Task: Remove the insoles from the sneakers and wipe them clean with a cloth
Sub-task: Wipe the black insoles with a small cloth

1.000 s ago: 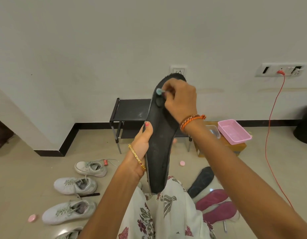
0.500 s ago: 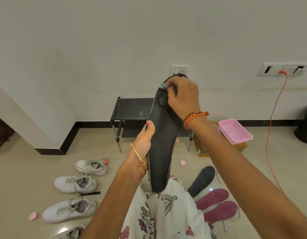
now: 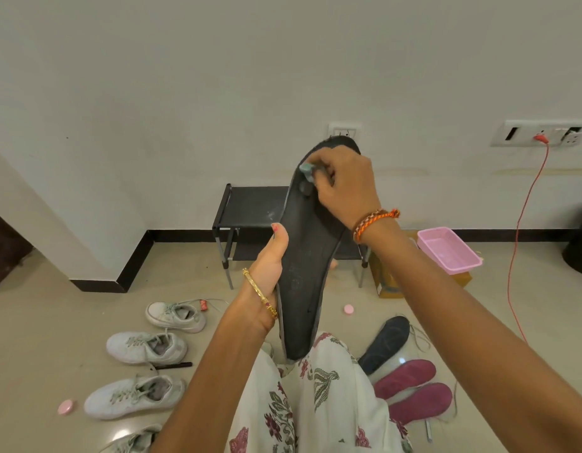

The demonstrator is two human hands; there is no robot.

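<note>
A small pale-green cloth (image 3: 306, 169) is pinched in the curled fingers of the right hand (image 3: 343, 184) and pressed against the upper left edge of a dark insole (image 3: 310, 256), close under its top end. The insole is held upright over the lap, its lower end resting on the floral garment (image 3: 315, 397). It is gripped at mid-length by the left hand (image 3: 270, 266), thumb laid along the near edge and the fingers hidden behind it.

Compared with a second ago, the cloth is seen higher up the insole: it was below the top end then and is now worked right up beside it, while the left hand's hold is unchanged. From this it is judged that the wiping stroke has reached the top of the insole, and that the lower stretch towards the lap may be covered next.

Further out, another dark insole (image 3: 386, 343) and two maroon insoles (image 3: 413, 387) are laid on the floor (image 3: 54, 322) to the right of the lap. White sneakers (image 3: 147, 348) are lined up on the left, with four partly in view. A black rack (image 3: 250, 207) is set against the wall, and a pink tray (image 3: 449, 250) is perched on a box beside it. Whether the floor insoles have been wiped cannot be told.
</note>
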